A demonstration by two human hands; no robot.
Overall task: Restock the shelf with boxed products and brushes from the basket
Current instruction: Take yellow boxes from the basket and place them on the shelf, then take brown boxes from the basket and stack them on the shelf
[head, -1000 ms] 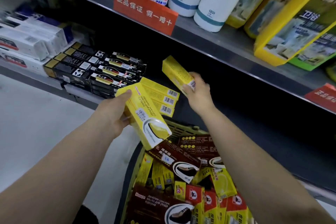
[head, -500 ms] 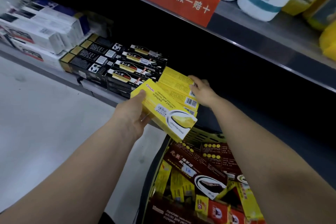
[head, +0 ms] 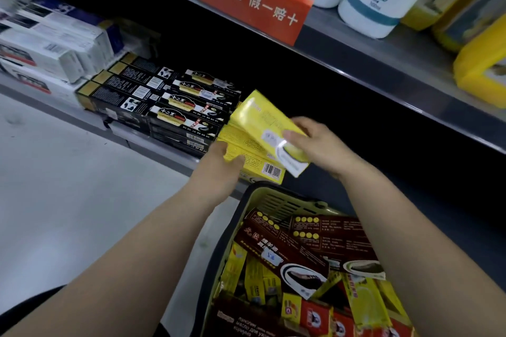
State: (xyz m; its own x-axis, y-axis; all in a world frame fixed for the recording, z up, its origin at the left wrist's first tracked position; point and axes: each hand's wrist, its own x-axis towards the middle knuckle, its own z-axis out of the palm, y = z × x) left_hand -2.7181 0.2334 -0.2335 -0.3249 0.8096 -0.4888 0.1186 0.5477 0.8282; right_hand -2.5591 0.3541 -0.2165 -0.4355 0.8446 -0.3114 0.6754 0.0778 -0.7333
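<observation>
The right hand (head: 315, 145) clamps the top yellow box (head: 260, 120), tilted, just above the yellow stack (head: 235, 142) on the shelf (head: 164, 150). The left hand (head: 219, 172) grips that stack's near corner. Half a second ago the left held this box.

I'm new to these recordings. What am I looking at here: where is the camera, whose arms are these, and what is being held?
No machine here: a person works with bare hands, and the single picture comes from a camera worn on their head, looking down past both arms. The right hand pinches a yellow box, tilted, above a stack of yellow boxes on the lower shelf. The left hand holds that stack's front corner. Black boxes lie beside the stack, to its left. Below, a basket holds brown boxes and yellow packets waiting to be shelved.
</observation>
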